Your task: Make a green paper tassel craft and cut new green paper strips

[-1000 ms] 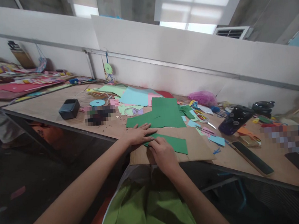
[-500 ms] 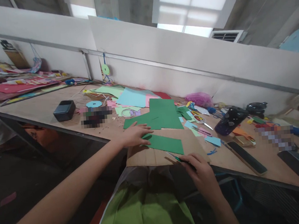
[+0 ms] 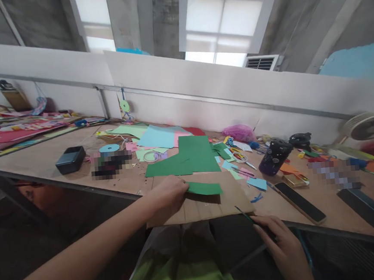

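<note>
My left hand is closed on the left end of a green paper strip. The strip is raised a little off a brown cardboard sheet, with its shadow beneath. In my right hand is a thin craft knife, its tip pointing up and left over the cardboard's right front corner. The fingers hide most of its handle. Just beyond the cardboard lie larger green paper sheets.
Right of the cardboard are scissors, blue paper scraps, a phone and a dark tumbler. A black box stands on the left. Light blue paper lies toward the white partition.
My left hand has gone from lying flat by the green strip to gripping and lifting it. My right hand has moved the knife right and toward me, away from the strip.
</note>
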Available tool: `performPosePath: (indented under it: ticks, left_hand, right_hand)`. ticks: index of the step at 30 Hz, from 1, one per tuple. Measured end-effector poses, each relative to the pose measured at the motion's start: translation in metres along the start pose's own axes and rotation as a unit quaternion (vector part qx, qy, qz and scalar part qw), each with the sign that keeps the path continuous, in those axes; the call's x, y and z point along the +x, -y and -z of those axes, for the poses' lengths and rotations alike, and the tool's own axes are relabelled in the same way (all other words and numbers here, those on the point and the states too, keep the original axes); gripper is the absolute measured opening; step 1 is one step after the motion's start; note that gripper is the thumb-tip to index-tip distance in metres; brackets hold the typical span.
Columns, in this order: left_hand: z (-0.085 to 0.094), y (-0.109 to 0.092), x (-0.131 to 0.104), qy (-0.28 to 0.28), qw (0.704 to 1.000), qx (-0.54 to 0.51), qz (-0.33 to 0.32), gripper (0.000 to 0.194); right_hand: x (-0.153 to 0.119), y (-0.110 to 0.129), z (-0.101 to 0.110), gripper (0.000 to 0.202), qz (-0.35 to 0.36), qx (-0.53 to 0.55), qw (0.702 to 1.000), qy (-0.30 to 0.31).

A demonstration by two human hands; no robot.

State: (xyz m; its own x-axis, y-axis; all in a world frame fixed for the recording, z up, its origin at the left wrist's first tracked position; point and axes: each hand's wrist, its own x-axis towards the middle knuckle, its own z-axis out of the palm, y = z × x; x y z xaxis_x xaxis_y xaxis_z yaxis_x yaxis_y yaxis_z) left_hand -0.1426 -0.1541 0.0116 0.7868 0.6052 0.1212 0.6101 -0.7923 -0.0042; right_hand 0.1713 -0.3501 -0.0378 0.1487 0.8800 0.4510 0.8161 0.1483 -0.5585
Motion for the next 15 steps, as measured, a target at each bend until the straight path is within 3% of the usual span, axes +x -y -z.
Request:
performPosePath:
  ticks: [4, 7, 10, 12, 15]
  left_hand:
    - [-0.001, -0.001, 0.002, 0.003, 0.999, 0.018, 0.049, 0.027]
    - [0.019, 0.011, 0.008, -0.024, 0.995, 0.033, 0.091, 0.043]
    - [0.040, 0.030, 0.016, -0.048, 0.977, 0.075, 0.195, 0.052]
    - [0.045, 0.044, 0.020, -0.030, 0.964, 0.088, 0.250, 0.050]
    - [0.037, 0.065, 0.020, 0.017, 0.962, 0.074, 0.263, 0.044]
  right_hand:
    - [-0.005, -0.014, 0.001, 0.026, 0.002, -0.012, 1.000, -0.003]
    - [-0.006, -0.024, 0.004, 0.028, 0.005, -0.020, 1.000, -0.015]
    - [-0.008, -0.030, 0.008, 0.029, 0.003, -0.033, 0.999, -0.028]
    - [-0.008, -0.032, 0.009, 0.029, -0.001, -0.039, 0.999, -0.030]
    - [-0.008, -0.035, 0.009, 0.028, -0.002, -0.041, 0.999, -0.022]
